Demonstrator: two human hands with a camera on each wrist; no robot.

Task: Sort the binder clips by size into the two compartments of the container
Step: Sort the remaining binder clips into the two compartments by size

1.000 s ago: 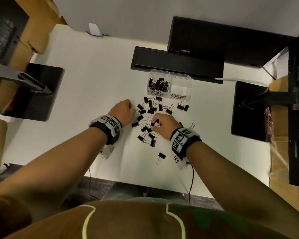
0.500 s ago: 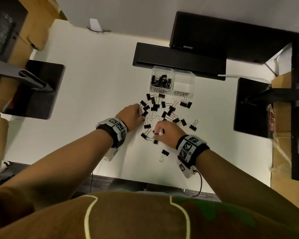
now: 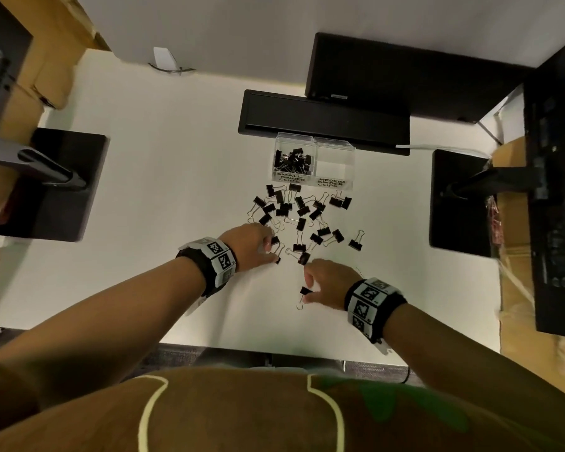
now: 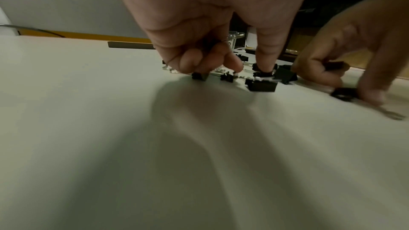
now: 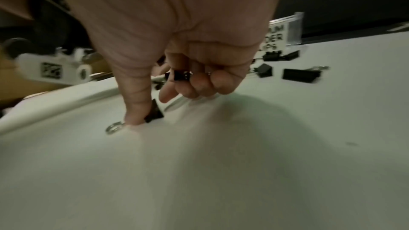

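Head view: clear container (image 3: 313, 164) sits at far centre of the white table (image 3: 144, 190), w/ two compartments; left one, labelled small, holds a heap of black clips; right one, labelled medium, looks bare. Loose binder clips (image 3: 302, 216) scattered just near of it; left hand (image 3: 250, 244) rests at the pile's near-left edge, fingers curled down among clips; right hand (image 3: 328, 280) nearer, thumb beside a lone clip (image 3: 305, 291) lying apart from the pile, wire loop pointing near.

Left wrist view: left hand (image 4: 212, 29) w/ fingers bent down to the table; one fingertip presses on a clip (image 4: 264, 72); the curled fingers (image 4: 192, 62) touch another small clip (image 4: 200, 76); can't tell if either is gripped. Right hand (image 4: 345, 48) at right, a dark clip tucked in its curled fingers.

Right wrist view: right hand (image 5: 177, 32); thumb (image 5: 135, 104) pressed down against the lone clip (image 5: 155, 113) on the table, wire loop poking out left; the curled fingers hold a small black clip (image 5: 182, 75) against the palm; container (image 5: 285, 31) at far right, more clips lying in front of it.
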